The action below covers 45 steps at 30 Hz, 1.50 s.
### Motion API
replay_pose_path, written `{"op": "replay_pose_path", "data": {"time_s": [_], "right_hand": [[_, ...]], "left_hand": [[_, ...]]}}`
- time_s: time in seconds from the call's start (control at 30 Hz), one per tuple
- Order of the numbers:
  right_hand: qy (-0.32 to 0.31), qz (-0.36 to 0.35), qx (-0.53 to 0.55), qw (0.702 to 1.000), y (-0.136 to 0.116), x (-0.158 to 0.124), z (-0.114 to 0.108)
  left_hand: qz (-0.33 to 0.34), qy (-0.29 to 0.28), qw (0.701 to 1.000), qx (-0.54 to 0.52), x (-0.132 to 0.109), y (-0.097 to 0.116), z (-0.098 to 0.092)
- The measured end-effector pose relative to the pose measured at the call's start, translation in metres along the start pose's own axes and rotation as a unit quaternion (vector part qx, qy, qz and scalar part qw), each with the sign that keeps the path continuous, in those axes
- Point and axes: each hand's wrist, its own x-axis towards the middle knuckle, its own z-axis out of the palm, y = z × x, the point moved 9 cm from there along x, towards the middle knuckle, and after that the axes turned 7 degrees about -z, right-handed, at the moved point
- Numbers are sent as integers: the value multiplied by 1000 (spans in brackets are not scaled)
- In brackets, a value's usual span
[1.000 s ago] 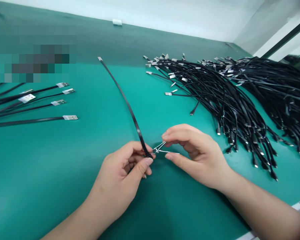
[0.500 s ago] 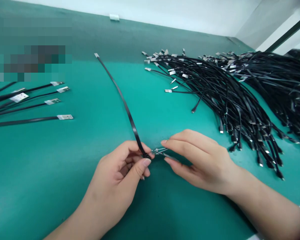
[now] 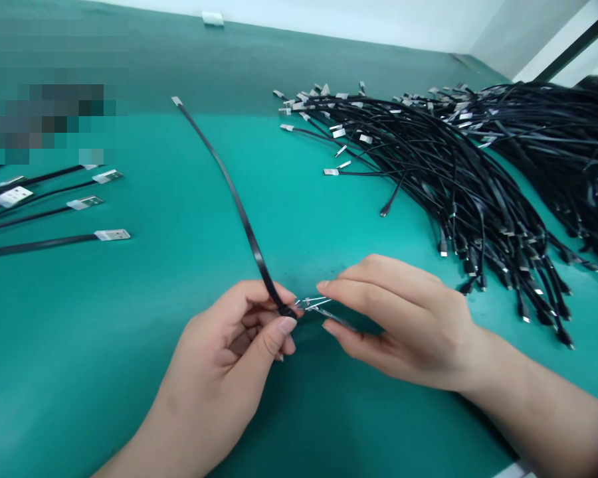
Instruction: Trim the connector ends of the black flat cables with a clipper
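Steadying matters most here: the left hand (image 3: 219, 372) does well to keep the black connector end (image 3: 287, 310) pinched firmly between thumb and fingers, while the right hand (image 3: 413, 325) brings the thin-armed metal tool (image 3: 335, 317) to it with light, even pressure. The right thumb and fingertips stand moderately apart, one on either side of the tool's arms; whether its tip touches the connector cannot be told. The flat black cable (image 3: 239, 206) runs from the left pinch away over the green work surface (image 3: 144, 312) to its metal USB plug (image 3: 176, 101), left of the cable pile (image 3: 428, 159). Compared with a second ago, the tool's arms slope lower toward the right hand, whereas the left pinch looks unchanged.
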Motion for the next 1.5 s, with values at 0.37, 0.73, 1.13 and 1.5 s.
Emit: {"op": "replay_pose_path", "data": {"time_s": [0.37, 0.73, 1.13, 1.5], "right_hand": [[66, 154, 145, 975, 9, -3, 6], [28, 407, 405, 818, 30, -23, 44], [44, 447, 550, 704, 27, -22, 63], [43, 441, 557, 703, 26, -20, 63]], "left_hand": [[-9, 6, 1000, -23, -1, -2, -1], [-24, 13, 999, -21, -2, -1, -2], [-15, 11, 1000, 2, -1, 3, 0], [-23, 21, 999, 8, -2, 4, -2]]}}
